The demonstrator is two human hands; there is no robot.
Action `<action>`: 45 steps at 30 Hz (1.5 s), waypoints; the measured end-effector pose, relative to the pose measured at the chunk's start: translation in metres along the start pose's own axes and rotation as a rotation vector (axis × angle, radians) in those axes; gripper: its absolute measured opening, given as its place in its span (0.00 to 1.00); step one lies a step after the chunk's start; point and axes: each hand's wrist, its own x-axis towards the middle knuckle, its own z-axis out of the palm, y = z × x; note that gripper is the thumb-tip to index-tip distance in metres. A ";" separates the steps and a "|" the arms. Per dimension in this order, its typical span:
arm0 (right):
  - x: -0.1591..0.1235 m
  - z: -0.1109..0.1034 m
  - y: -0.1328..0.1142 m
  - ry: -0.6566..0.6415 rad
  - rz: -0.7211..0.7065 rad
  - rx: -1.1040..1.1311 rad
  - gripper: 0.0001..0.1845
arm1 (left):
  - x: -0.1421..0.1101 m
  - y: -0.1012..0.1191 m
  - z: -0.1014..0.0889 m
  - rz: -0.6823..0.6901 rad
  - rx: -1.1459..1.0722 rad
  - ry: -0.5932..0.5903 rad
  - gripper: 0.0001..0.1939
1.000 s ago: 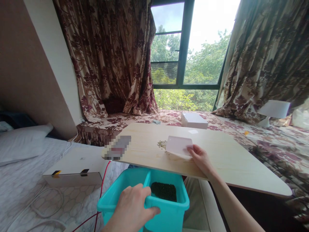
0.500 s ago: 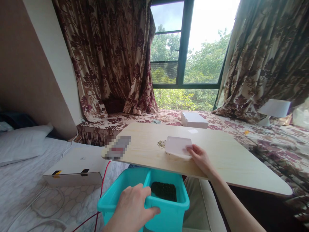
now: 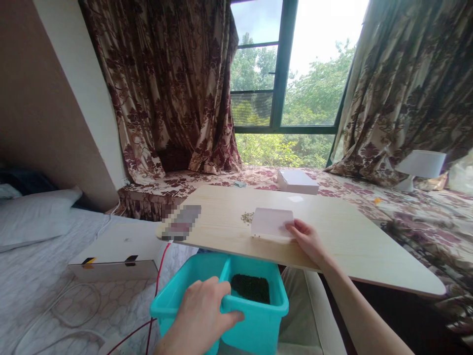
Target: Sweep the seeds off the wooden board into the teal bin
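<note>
My right hand [image 3: 307, 240] pinches the right edge of a white card [image 3: 271, 223] that stands tilted on the light wooden table [image 3: 351, 236]. A small heap of greenish beans [image 3: 247, 217] lies on the table just left of the card. My left hand [image 3: 203, 315] grips the near rim of a teal plastic bin [image 3: 266, 320] held below the table's front edge. Dark beans [image 3: 251, 288] fill the bin's right compartment.
A blurred-out object [image 3: 182, 223] lies on the table's left end. A white box [image 3: 297, 181] and a white lamp [image 3: 419, 167] rest on the floral window seat. Left of the bin are a bed, a white flat box [image 3: 118, 246], cables and a red cord [image 3: 159, 276].
The card in my right hand has shifted slightly left toward the bean heap. My left hand and the bin sit a little higher in view.
</note>
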 end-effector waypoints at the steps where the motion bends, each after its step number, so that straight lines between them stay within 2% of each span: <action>1: 0.000 -0.001 0.000 0.016 0.001 0.001 0.18 | 0.001 -0.001 0.000 0.003 -0.005 0.007 0.11; 4: -0.002 -0.001 0.002 0.060 -0.002 -0.011 0.18 | 0.002 -0.003 0.000 0.021 -0.005 0.030 0.10; 6: -0.006 0.000 0.001 0.045 0.005 -0.010 0.19 | 0.003 -0.004 0.001 0.025 -0.001 0.036 0.11; 13: -0.032 -0.001 -0.009 -0.155 0.083 0.013 0.18 | -0.001 -0.004 0.000 0.027 -0.058 0.034 0.11; 15: -0.032 -0.005 -0.011 -0.104 0.079 0.024 0.19 | -0.003 -0.003 -0.002 0.029 -0.071 0.026 0.11; 19: -0.016 -0.009 -0.007 0.174 0.011 0.002 0.22 | -0.003 0.000 -0.005 0.018 -0.068 0.005 0.11; 21: -0.006 -0.009 -0.005 0.230 0.015 -0.020 0.21 | -0.002 0.000 -0.005 0.009 -0.058 -0.006 0.12; 25: 0.004 -0.003 -0.001 0.214 0.026 -0.033 0.18 | 0.001 -0.002 -0.002 0.016 -0.051 -0.001 0.12; 33: 0.004 0.002 -0.004 0.184 0.036 -0.082 0.13 | -0.001 -0.002 -0.001 0.010 -0.049 -0.002 0.12; 39: 0.010 0.005 0.000 0.202 0.027 -0.075 0.13 | 0.000 -0.002 -0.002 0.009 -0.045 -0.005 0.12; 45: 0.011 0.010 0.001 0.148 0.023 -0.068 0.15 | 0.000 -0.001 -0.004 0.001 -0.014 -0.023 0.12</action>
